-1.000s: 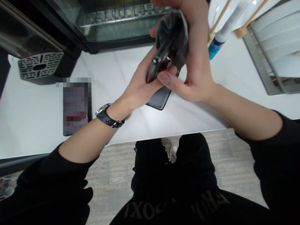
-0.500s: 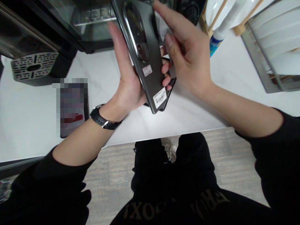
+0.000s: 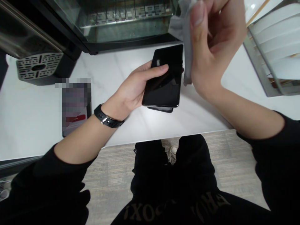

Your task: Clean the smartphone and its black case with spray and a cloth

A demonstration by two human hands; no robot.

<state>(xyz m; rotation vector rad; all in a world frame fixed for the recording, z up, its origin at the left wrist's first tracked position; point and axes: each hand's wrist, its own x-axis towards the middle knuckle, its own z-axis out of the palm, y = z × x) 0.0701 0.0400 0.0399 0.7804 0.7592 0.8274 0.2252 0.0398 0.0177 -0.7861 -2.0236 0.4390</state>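
Note:
A black phone (image 3: 165, 86) is gripped in my left hand (image 3: 133, 84), its dark, glossy screen facing up and my thumb lying across it. Under the phone's lower end the edge of a dark case-like item (image 3: 161, 109) shows; most of it is covered. My right hand (image 3: 215, 43) is raised to the right of the phone, apart from it. Between its thumb and fingers it pinches a grey cloth (image 3: 187, 47), which hangs down beside the phone.
On the left of the white counter (image 3: 112, 62) lies a blurred-out flat item (image 3: 76, 109). Behind it stands a machine with a slotted drip tray (image 3: 38, 67). A glass-fronted oven (image 3: 126, 31) is at the back, and a rack of white plates (image 3: 281, 43) stands at the right.
My left hand has turned the phone from its back to its screen side and lowered it. My right hand has moved up and right, away from the phone, with the cloth.

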